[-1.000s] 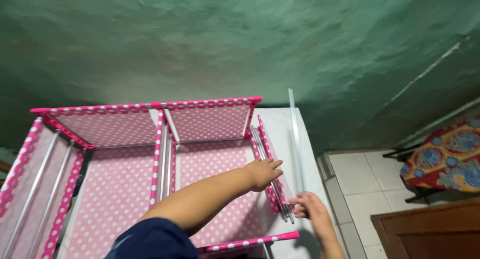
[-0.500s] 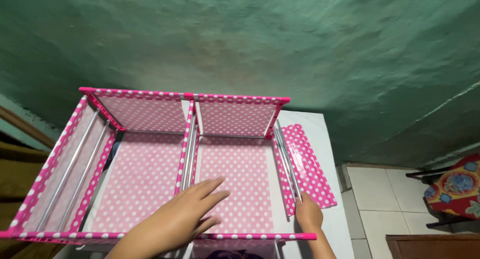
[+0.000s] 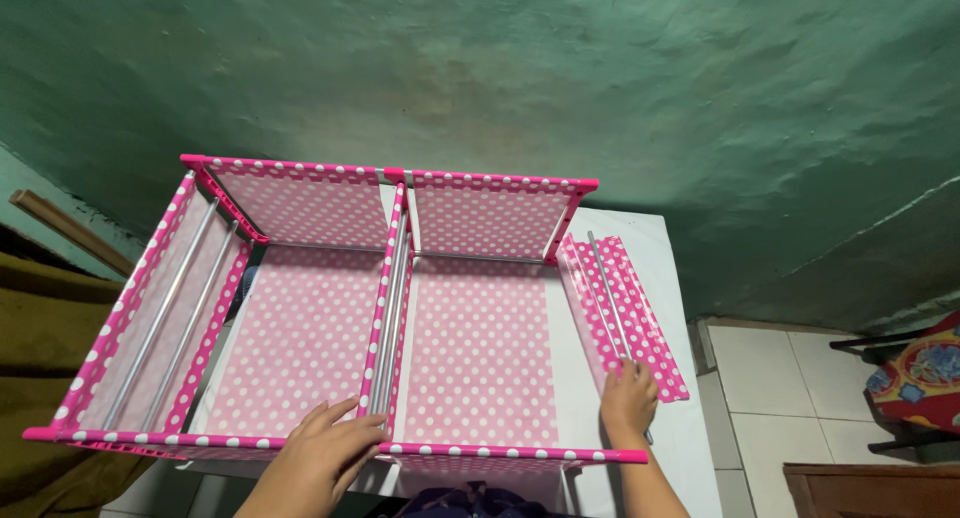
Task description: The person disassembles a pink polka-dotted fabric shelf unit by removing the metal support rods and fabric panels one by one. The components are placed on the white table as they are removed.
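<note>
A pink fabric rack with white polka dots (image 3: 480,348) lies open below me, split into two bays by a middle divider with metal rods (image 3: 390,308). My left hand (image 3: 325,456) rests flat on the near pink rail (image 3: 200,441), by the foot of the divider, fingers spread. My right hand (image 3: 628,403) presses on the near end of a loose polka-dot side panel (image 3: 640,313) that lies flat on the white surface, with a metal rod (image 3: 608,293) running along it.
The rack sits on a white table (image 3: 650,238) against a green wall (image 3: 520,78). White floor tiles (image 3: 780,378) show at the right, with a patterned cushion (image 3: 925,373) on a dark chair. A brown cloth (image 3: 40,358) lies at the left.
The rod my right hand held upright now lies flat on the side panel. My left hand drew back from the right bay to the near rail. The view shifted right and closer.
</note>
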